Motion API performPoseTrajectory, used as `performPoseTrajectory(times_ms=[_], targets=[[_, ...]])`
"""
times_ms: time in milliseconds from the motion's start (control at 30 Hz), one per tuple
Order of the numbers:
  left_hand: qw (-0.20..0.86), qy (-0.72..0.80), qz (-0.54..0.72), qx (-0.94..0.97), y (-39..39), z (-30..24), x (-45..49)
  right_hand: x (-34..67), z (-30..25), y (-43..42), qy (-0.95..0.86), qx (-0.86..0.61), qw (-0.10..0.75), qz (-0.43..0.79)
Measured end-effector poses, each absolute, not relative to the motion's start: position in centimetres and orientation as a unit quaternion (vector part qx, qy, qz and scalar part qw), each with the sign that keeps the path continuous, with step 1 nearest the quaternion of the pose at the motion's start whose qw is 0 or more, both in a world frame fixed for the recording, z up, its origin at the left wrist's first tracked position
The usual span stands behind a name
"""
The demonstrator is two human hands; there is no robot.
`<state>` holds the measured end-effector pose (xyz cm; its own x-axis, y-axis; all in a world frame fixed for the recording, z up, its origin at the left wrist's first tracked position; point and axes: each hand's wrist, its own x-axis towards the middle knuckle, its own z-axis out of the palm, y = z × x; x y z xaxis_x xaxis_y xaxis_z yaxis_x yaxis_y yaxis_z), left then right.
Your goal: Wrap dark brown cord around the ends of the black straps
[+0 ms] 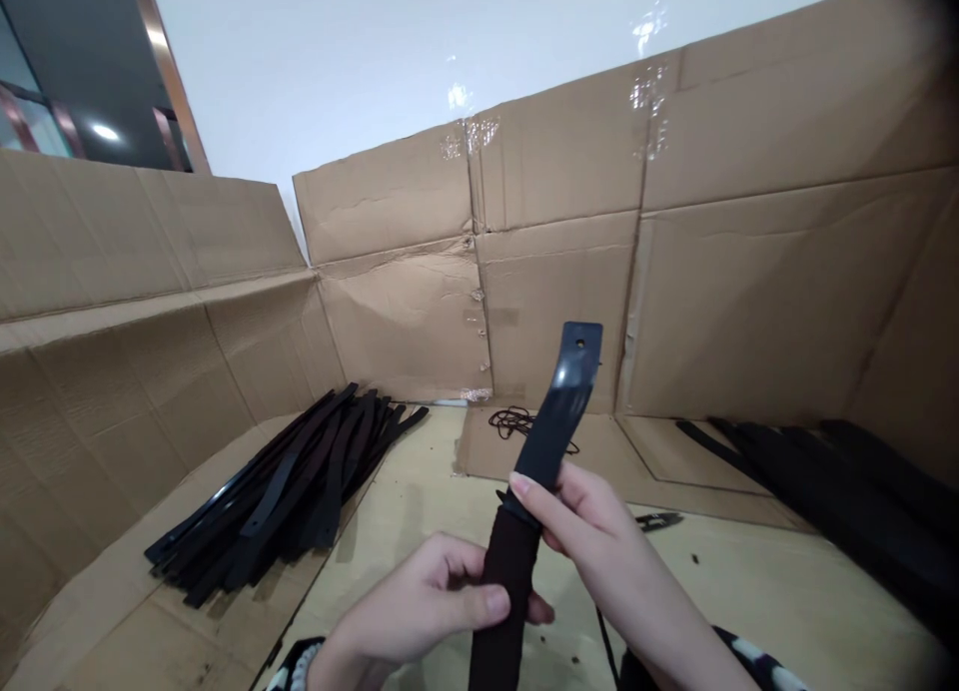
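Note:
Both my hands hold one black strap [558, 411] upright in front of me. Its flat shiny end has a small hole near the top and leans slightly right. My left hand [420, 611] pinches the lower, dark matte part of the strap between thumb and fingers. My right hand [591, 541] grips the strap a little higher, with the index finger laid across its front. The strap's bottom runs out of view below.
A pile of black straps [285, 491] lies on the left of the wooden table [749, 591]. More black straps [846, 491] lie at the right. Cardboard walls [569, 252] enclose the table. A tangle of dark cord [513, 421] and a small dark metal piece [659, 519] lie behind my hands.

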<state>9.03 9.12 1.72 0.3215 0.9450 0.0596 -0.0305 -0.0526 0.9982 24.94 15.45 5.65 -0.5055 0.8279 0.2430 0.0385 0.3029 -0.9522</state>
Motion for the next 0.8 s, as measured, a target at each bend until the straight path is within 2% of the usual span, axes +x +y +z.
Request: performPoseTrajectory(times_ms=[233,400,567,700,800], targets=[[0.591,0.431,0.490,0.473,9.7,0.5,10.3,23.9,5.4,15.2,-0.711,-0.298,0.409,0.489],[0.572,0.422,0.501,0.493,9.0,1.0,10.9,24.3,5.7,15.1,-0.677,-0.260,0.422,0.545],[0.579,0.381,0.478,0.539,8.0,2.0,10.5,25.2,6.3,14.7,-0.634,-0.233,0.386,0.628],[0.573,0.393,0.498,0.519,8.2,2.0,10.6,25.1,6.3,14.7,-0.650,-0.246,0.439,0.569],[0.575,0.412,0.517,0.481,8.6,1.8,11.2,24.7,6.0,14.7,-0.655,-0.252,0.440,0.560]])
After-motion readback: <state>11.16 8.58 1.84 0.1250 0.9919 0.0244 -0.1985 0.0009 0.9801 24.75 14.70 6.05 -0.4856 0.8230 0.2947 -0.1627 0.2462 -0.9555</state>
